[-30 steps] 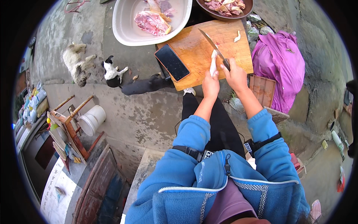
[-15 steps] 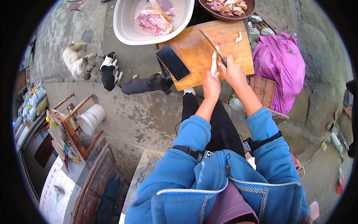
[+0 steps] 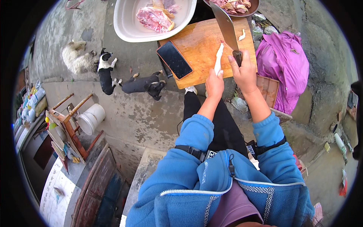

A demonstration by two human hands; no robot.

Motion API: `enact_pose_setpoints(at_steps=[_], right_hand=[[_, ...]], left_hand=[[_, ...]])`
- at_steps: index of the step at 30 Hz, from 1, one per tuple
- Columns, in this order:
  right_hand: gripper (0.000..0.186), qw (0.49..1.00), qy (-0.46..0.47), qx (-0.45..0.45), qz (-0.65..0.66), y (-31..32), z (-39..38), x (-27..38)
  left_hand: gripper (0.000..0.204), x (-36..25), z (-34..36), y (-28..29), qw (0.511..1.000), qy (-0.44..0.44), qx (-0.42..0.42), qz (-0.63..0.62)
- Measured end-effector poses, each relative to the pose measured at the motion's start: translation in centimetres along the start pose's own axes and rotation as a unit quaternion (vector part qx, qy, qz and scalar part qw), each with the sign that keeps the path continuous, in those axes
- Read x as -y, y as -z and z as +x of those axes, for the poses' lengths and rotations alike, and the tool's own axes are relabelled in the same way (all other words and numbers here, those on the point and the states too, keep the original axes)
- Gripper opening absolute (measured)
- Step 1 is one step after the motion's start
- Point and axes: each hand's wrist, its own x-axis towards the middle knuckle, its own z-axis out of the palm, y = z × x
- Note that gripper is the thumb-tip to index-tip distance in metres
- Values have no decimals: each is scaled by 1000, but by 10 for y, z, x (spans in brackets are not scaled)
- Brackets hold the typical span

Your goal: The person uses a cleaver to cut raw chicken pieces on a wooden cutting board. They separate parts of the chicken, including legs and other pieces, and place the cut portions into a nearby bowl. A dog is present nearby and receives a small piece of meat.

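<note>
My left hand (image 3: 214, 85) is closed around the lower end of a long, pale piece of poultry (image 3: 219, 56), whose far tip points over the wooden cutting board (image 3: 194, 38). In my right hand (image 3: 245, 73) is the dark handle of a cleaver (image 3: 224, 27). Its broad blade is raised, angled up and away to the left above the board, apart from the piece. A small pale scrap (image 3: 242, 34) lies on the board's right side. A phone with a dark screen (image 3: 174, 59) rests along the left edge.
Beyond the board stand a white basin (image 3: 123, 33) holding raw poultry and a brown bowl (image 3: 257, 6) of cut meat. A purple cloth (image 3: 283, 64) covers something at right. Several dogs, one black (image 3: 140, 85), are at left, near a white bucket (image 3: 91, 119) and an overturned wooden chair (image 3: 72, 130).
The cleaver has come away from the pale piece and swung up, its broad side now showing. My right hand has shifted slightly right. The black dog has turned its head back toward me.
</note>
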Motion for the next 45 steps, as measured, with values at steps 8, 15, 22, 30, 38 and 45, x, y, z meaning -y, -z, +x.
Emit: enact_pose_setpoints(at_steps=[8,15,22,30,38,45], right_hand=[[36,953,-136,190,-191,-21,4,-23],[35,960,-141,165,-178,-4,-17,-27],[32,987,-152,34,-35,47,-32,-31],[39,961,-272,28,-35,93,-53,-51],[39,964,-266,21,-14,108,-74,-74],[35,955,-295,18,8,119,-79,-85]], left_hand=[[32,0,6,-5,999,-10,-17,-31],[30,-3,6,3,987,-14,-77,-142],[42,-38,13,12,989,-54,-115,76],[34,-85,55,-18,945,-274,-55,170],[17,-106,92,-43,938,-314,-108,97],[12,-130,123,-59,925,-308,-64,214]])
